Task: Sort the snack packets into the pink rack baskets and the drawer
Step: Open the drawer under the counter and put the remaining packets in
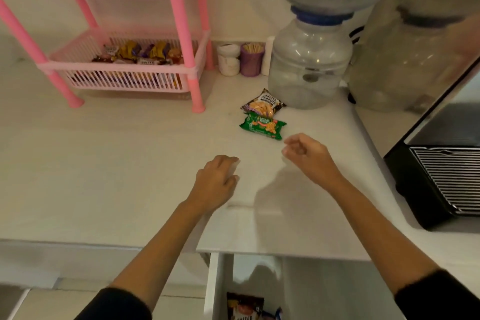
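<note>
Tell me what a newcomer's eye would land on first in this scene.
The pink rack at the back left stands out, its lower basket holding wrapped snacks. Mid-counter, a salted peanuts packet and a green packet lie touching, just ahead of the empty right hand and left hand. Below, the open drawer already holds packets.

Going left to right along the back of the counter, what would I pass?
Pink rack → white jar → purple cup of sticks → water jug → black machine.
</note>
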Demonstrator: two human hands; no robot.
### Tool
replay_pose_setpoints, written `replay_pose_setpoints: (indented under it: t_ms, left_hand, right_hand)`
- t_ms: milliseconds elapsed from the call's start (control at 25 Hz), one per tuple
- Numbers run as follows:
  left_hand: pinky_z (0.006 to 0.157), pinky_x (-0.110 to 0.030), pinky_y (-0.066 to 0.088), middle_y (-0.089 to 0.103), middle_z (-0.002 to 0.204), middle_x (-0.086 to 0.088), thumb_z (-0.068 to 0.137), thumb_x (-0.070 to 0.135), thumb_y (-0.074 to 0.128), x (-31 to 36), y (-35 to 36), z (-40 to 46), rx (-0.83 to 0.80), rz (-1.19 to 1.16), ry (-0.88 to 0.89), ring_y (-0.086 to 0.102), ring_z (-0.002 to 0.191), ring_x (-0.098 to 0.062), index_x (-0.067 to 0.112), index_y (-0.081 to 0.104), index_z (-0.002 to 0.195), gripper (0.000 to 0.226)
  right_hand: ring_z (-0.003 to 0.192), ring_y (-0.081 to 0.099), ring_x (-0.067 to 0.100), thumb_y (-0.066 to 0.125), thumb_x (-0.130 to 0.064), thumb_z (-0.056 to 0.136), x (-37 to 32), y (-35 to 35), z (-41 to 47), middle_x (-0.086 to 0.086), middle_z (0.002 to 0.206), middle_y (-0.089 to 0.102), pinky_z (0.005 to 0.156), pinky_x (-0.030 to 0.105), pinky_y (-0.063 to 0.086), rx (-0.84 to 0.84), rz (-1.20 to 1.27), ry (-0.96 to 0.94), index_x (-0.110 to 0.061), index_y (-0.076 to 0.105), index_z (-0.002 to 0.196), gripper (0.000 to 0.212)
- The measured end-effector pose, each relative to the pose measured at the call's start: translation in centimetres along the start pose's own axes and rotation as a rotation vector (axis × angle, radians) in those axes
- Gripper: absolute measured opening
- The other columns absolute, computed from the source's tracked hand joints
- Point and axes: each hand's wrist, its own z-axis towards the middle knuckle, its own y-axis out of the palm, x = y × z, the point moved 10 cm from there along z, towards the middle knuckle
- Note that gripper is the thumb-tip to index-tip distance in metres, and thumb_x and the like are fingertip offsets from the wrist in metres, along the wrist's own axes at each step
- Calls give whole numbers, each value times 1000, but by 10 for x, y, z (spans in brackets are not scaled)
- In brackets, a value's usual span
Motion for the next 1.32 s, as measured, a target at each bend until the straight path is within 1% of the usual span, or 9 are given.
replay_pose_setpoints:
  t_ms: [240,400,560,640,760,840,1000,1160,1320]
  left_hand:
    - [98,-50,42,43,133,-18,97,27,44,3,-36,136,210,-85,-39,47,117,-39,21,37,143,47]
    - [101,-52,37,46,133,-22,97,38,40,8,-24,214,104,-49,-152,44,122,-43,31,28,146,51]
    - [106,-51,34,44,142,-17,86,49,55,4,7,243,-47,-125,-323,44,127,-38,17,4,150,88]
    - [105,-48,35,52,135,-14,81,44,62,-1,14,241,-38,-192,-409,50,121,-35,10,10,147,91]
    - [89,-33,49,66,116,-12,74,32,74,-4,29,218,-106,-429,-479,62,102,-26,6,56,121,58]
    - [78,-30,51,71,102,-11,70,25,79,-4,36,188,-174,-609,-512,65,90,-25,6,66,106,42]
    - [69,-29,54,70,92,-10,71,12,75,2,35,103,-197,-816,-539,67,79,-23,10,64,101,31]
    - [49,-21,53,67,98,-7,75,1,72,13,27,-2,-111,-1082,-555,67,75,-17,11,48,115,48]
    - [75,-32,58,70,110,-3,73,9,79,39,26,-99,-203,-1135,-357,70,95,-21,28,42,123,65]
  right_hand:
    - [132,33,28,61,-40,84,-7,55,107,2,147,37,105,44,33,-151,-707,-270,-31,35,142,65]
    - [122,49,24,58,-30,87,4,64,107,4,143,45,95,35,39,-111,-810,-383,-23,33,144,63]
    - [110,52,24,58,-26,84,30,35,81,4,132,46,84,35,47,-99,-777,-224,-18,31,142,64]
    - [110,49,21,59,-27,82,41,20,58,3,127,44,82,32,49,-116,-755,-146,-18,33,139,64]
    - [110,41,16,61,-28,79,55,4,18,1,120,37,82,26,49,-137,-728,-62,-17,36,136,63]
    - [106,38,13,61,-29,78,60,-1,-10,-2,115,35,81,21,46,-129,-705,-30,-18,39,133,60]
    - [97,40,12,62,-26,73,55,-5,-72,-3,109,36,80,20,41,-121,-600,11,-17,47,125,55]
    - [98,45,14,69,-14,70,40,-7,-151,-4,107,42,77,18,37,-67,-391,-24,-15,47,122,56]
    - [97,52,14,70,-6,68,50,-18,-220,-5,107,49,76,17,41,2,-247,18,-18,45,119,58]
